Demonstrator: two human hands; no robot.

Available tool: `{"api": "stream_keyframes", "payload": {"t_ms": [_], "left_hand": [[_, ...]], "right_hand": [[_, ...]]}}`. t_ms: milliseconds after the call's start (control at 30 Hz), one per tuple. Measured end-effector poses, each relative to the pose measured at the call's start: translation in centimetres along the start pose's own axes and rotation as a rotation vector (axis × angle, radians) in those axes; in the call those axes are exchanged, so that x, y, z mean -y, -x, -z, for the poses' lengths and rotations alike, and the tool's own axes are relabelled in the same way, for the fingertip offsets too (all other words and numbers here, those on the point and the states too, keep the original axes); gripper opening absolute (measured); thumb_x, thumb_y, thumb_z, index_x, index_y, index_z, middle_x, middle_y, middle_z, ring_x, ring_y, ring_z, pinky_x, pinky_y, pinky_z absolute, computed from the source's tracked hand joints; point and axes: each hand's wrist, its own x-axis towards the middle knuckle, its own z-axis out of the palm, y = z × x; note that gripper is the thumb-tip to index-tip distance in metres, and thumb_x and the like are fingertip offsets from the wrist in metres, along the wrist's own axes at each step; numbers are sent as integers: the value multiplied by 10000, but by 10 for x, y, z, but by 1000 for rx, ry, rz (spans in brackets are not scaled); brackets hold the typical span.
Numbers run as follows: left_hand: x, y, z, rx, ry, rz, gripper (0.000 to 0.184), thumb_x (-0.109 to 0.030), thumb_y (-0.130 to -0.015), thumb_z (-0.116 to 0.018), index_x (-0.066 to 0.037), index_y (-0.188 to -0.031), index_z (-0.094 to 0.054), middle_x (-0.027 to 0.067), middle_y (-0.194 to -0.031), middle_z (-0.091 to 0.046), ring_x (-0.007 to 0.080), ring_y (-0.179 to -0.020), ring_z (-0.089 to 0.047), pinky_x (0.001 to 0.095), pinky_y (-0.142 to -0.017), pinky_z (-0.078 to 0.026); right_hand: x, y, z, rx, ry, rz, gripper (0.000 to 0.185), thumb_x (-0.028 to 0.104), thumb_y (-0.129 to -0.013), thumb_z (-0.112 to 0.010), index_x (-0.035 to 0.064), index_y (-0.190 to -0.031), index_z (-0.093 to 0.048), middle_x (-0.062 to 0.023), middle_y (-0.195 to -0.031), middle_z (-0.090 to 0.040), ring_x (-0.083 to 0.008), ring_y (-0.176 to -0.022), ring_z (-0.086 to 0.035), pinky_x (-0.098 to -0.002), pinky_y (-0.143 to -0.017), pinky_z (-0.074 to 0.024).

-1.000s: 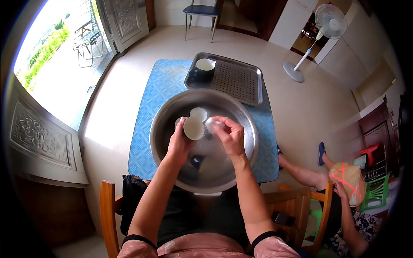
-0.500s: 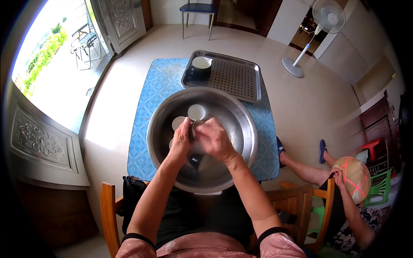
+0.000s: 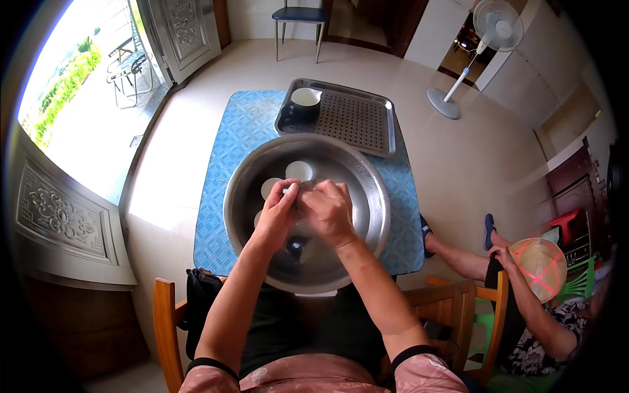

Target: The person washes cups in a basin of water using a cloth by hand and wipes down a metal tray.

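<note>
Looks partway: dark pitcher point(image 3: 306, 98) on tray point(image 3: 359, 124), white cups point(image 3: 299, 171) inside basin point(image 3: 375, 196) — left hand point(image 3: 278, 211), right hand point(image 3: 329, 212) curled close together, fingers bent; cannot tell what either holds

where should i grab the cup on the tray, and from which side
The cup is probably best held by its dark wall below the rim, from the left: it stands upright on the tray, with its spout pointing right.
</note>
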Motion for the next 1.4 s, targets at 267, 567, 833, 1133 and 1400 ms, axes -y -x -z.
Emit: {"api": "stream_keyframes", "payload": {"t_ms": [267,567,833,1133,1400], "left_hand": [[3,0,-2,-221,-671,-402,728,-63,-682,-808,-91,-1270,-380,65,-1009,-594,157,-913,-591,311,-818,-494],[0,6,-7,-212,-1122,-533,441,-81,-669,-768,-46,-1067,-582,119,-1012,-607,290,-968,-602,361,-831,-492],[-4,13,-22,-279,-1121,-557,407,-143,-691,-749,-64,-1056,-586,125,-967,-633,335,-916,-617,406,-787,-497],[11,13,-1,-204,-1492,-462,478,-134,-649,-747,-37,-1044,-496,158,-1024,-565,352,-980,-577,416,-820,-477],[11,9,-6,-128,-1538,-450,422,-72,-622,-740,-47,-986,-528,146,-1002,-511,343,-971,-535,420,-818,-452]], "right_hand": [[-29,25,-6,134,432,-511,90,121,-794,-621,118,-791,-711,-36,-772,-701,-248,-861,-572,-390,-764,-400],[-2,-3,13,-183,-314,-427,83,133,-783,-694,116,-858,-725,-36,-830,-676,-234,-846,-585,-366,-779,-443],[-7,-5,-1,-112,-343,-302,134,100,-808,-655,76,-923,-719,-70,-847,-649,-264,-817,-590,-365,-728,-486],[-26,17,-18,-93,-181,-554,111,142,-789,-692,77,-879,-706,-89,-867,-666,-313,-831,-609,-408,-753,-497],[-26,20,-31,147,-227,-695,112,96,-819,-649,70,-924,-622,-130,-875,-686,-337,-873,-637,-447,-765,-491]]}}
